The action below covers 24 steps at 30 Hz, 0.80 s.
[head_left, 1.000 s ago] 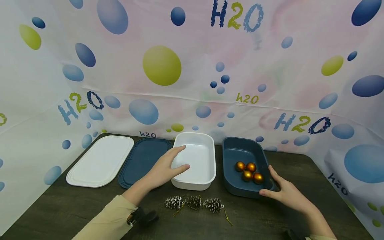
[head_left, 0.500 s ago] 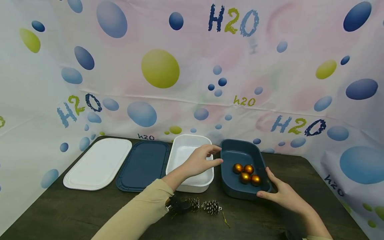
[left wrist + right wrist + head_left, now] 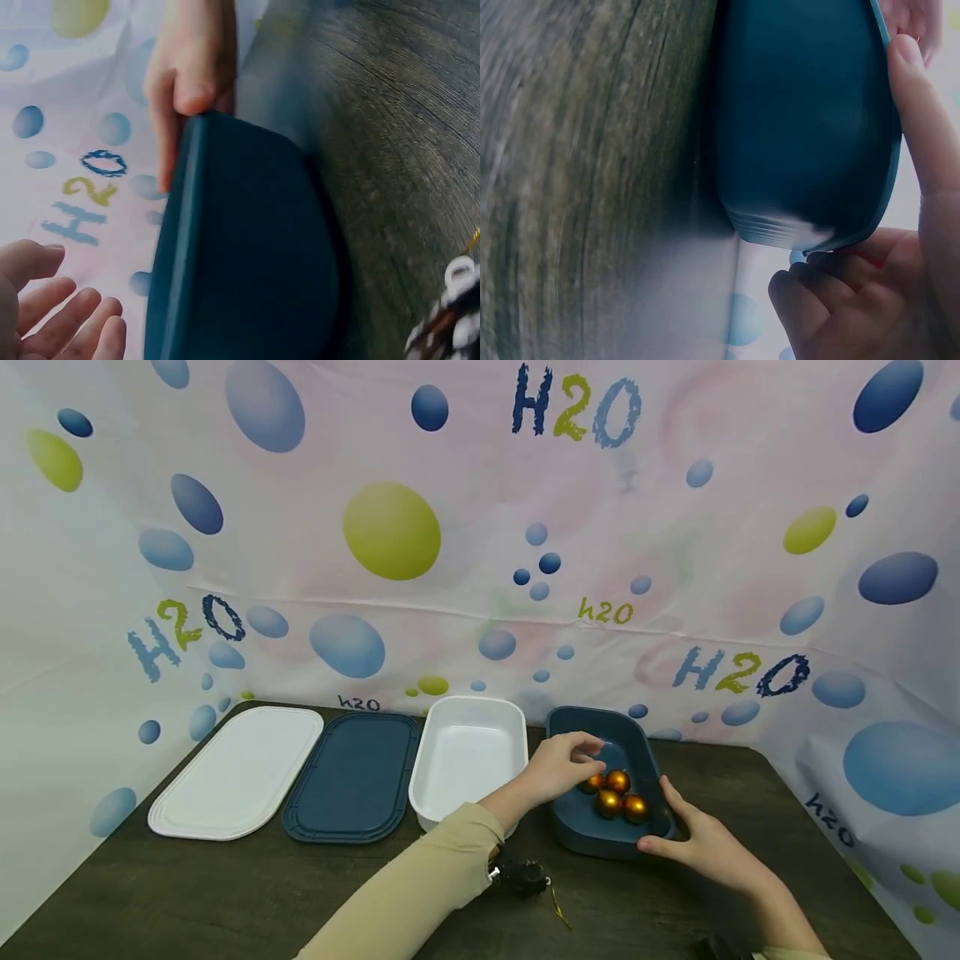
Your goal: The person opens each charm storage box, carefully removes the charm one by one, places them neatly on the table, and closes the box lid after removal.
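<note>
- Head: the left hand [image 3: 564, 768] is over the left side of the blue box [image 3: 592, 842]. Its grip is part open, fingers bent and a gap between them and the thumb, with nothing in hold.
- Head: four gold balls [image 3: 608, 803] lie bunched in the box, towards its near right part. The left fingertips overlap the leftmost ball; whether they touch it I cannot tell.
- Head: the right hand [image 3: 708, 839] has its grip spread about the box's near right corner, thumb at the near end, fingers on the right wall.
- Head: just left of the box stands the white box [image 3: 472, 760], its near right part behind the left forearm. Further left lie the blue lid [image 3: 352, 777] and the white lid [image 3: 236, 772], all on the dark desk [image 3: 225, 893].
- Head: a cone [image 3: 538, 882] with a gold cord [image 3: 558, 908] shows beside the left wrist, partly covered.
- Left wrist: the left fingers and thumb curve loosely, well apart. The blue box's near wall fills the middle; the right thumb presses its rim. The cone, with a white ring [image 3: 459, 274], is at lower right.
- Right wrist: the right thumb lies along the box's rim, the other fingers curled at its side wall. Part of the left hand shows past the rim.
</note>
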Each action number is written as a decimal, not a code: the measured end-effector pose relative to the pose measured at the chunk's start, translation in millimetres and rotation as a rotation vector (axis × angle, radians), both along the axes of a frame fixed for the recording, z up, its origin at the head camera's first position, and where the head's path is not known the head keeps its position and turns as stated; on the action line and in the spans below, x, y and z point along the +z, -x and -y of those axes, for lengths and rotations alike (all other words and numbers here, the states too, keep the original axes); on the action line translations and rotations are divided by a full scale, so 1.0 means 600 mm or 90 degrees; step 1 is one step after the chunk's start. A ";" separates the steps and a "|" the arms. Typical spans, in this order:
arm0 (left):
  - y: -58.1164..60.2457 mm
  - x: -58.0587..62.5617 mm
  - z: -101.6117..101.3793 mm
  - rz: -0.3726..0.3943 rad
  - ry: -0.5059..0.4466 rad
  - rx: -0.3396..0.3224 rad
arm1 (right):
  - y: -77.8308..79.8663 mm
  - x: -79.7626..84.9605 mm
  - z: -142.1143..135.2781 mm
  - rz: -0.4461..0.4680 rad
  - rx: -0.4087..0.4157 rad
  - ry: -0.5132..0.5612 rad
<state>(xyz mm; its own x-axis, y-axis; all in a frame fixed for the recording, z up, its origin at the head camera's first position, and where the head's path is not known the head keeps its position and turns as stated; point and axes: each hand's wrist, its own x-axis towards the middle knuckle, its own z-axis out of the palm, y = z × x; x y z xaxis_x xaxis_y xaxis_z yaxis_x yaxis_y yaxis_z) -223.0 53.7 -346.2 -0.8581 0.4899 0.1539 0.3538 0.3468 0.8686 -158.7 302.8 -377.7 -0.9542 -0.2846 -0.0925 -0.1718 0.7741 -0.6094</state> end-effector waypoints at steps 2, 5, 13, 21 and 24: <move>0.004 -0.006 -0.012 -0.002 0.008 0.002 | 0.000 0.001 0.000 -0.003 0.000 0.000; 0.012 -0.013 -0.026 -0.004 0.020 0.001 | 0.000 0.001 0.000 0.001 -0.003 0.001; 0.026 -0.040 -0.051 -0.068 0.086 0.041 | 0.000 -0.002 0.000 -0.001 -0.003 -0.001; 0.026 -0.052 -0.062 -0.166 0.231 0.093 | 0.001 -0.001 0.001 -0.007 -0.002 -0.002; 0.026 -0.054 -0.068 -0.168 0.283 0.104 | 0.001 -0.001 0.000 -0.006 -0.002 0.000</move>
